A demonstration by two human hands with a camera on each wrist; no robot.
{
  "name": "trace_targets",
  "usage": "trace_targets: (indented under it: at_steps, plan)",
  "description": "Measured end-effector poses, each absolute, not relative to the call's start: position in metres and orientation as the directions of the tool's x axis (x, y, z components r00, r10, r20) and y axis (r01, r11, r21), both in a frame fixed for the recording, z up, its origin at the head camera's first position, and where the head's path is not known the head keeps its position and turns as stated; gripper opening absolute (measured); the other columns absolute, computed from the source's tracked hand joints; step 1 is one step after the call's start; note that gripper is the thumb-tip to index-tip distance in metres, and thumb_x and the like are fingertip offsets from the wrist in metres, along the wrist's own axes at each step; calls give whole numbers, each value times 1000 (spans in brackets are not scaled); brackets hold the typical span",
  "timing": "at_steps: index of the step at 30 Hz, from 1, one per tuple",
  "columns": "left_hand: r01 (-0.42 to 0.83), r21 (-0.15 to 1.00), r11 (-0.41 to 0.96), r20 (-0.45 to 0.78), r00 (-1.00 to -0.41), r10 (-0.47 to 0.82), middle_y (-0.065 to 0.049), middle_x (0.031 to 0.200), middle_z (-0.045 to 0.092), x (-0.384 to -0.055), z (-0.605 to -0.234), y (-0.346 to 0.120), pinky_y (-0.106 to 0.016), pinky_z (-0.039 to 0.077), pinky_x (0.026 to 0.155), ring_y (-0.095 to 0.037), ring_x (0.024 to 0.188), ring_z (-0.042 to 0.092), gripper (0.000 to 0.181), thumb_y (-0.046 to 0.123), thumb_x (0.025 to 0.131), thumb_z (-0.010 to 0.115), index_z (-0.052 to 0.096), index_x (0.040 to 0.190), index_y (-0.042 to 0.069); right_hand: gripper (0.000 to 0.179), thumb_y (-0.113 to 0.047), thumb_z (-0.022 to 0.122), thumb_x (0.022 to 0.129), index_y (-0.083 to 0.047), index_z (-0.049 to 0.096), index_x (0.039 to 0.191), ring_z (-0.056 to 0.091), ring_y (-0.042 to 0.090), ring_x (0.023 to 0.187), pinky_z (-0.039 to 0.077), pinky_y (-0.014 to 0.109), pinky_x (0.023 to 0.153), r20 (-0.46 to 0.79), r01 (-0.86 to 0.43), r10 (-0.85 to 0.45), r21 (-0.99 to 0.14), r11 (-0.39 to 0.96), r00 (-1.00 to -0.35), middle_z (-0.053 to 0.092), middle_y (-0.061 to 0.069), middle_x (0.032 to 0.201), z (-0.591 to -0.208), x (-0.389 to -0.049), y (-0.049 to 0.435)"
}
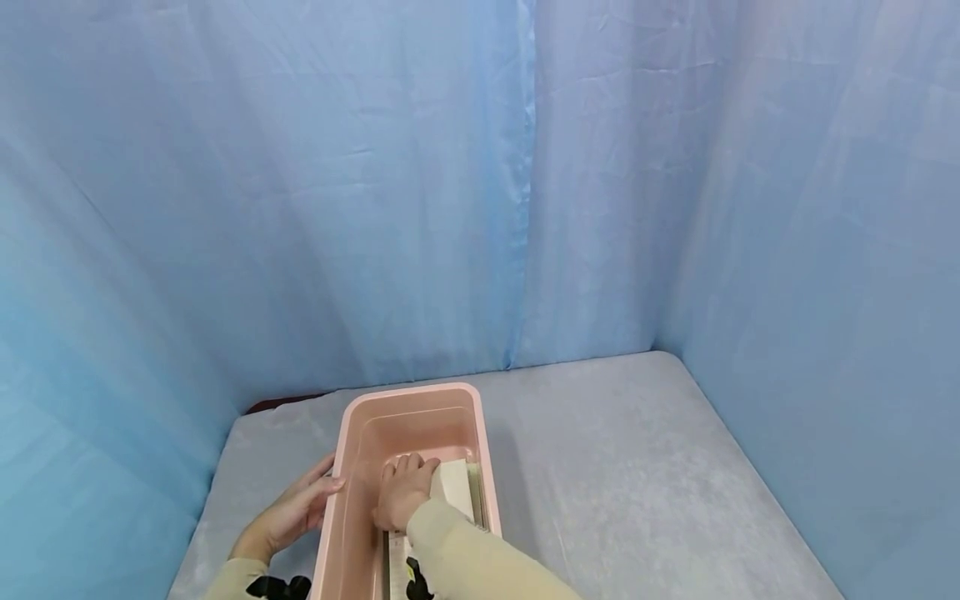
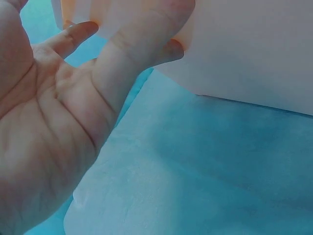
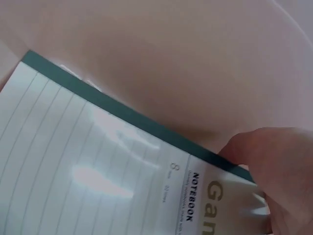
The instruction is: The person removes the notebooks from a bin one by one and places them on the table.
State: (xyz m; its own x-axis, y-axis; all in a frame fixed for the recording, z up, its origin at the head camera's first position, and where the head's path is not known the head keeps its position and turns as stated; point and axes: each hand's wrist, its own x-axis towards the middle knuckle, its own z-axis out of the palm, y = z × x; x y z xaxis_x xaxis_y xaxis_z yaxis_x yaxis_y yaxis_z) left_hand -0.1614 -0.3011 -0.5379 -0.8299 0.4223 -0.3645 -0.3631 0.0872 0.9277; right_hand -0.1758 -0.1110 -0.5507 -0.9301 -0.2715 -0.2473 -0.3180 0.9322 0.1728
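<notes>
Notebook (image 3: pixel 122 147), edge gripped by curled right hand (image 1: pixel 405 492) inside pink bin (image 1: pixel 420 429) toward seven o'clock; left hand (image 1: pixel 292 512), fingers spread, touches bin's nine-o'clock side.

The bin (image 1: pixel 412 389) is salmon pink, its rim a shade paler. The notebook (image 3: pixel 63 147) is off-white with fine grey lines, a dark green spine (image 3: pixel 112 112), small black lettering and larger letters in dull gold. The curtains (image 1: pixel 420 208) are light blue, turning lilac-grey at far right; the bench (image 1: pixel 637 467), pale grey, faintly mottled. Both sleeves (image 1: pixel 487 554) are cream.
</notes>
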Motion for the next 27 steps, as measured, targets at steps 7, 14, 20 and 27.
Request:
trace_targets:
  at_steps: [7,14,20,27]
  plan:
    - [-365,927,83,-362,-821,441,-34,160,21,-162,-537,-301,-48,54,97,-31,127,58,77,35,108,42,-7,164,14,77,-77,49,89,-27,48,146,49,23,118,41,51,100,-254,-362,-313,175,915,-915,55,1,132,-552,-177,-111]
    - [-349,934,79,-345,-820,457,-33,160,21,-164,-541,-299,-48,54,98,-27,125,59,75,33,108,40,-7,163,12,77,-78,51,88,-22,50,141,55,23,111,42,50,99,-253,-378,-333,161,912,-909,60,3,124,-549,-178,-110]
    - [-339,937,85,-342,-838,425,-32,158,27,-164,-544,-299,-45,56,94,-23,120,62,77,32,106,42,-5,163,11,74,-77,50,89,-21,51,139,55,22,107,44,49,98,-243,-383,-339,166,909,-909,62,3,119,-550,-178,-112]
    - [-355,931,91,-358,-831,426,-29,159,28,-161,-542,-302,-46,56,95,-21,119,63,77,33,108,41,-9,163,14,73,-80,47,88,-27,49,139,56,23,114,44,50,98,-226,-406,-362,196,893,-904,61,-1,125,-542,-182,-118]
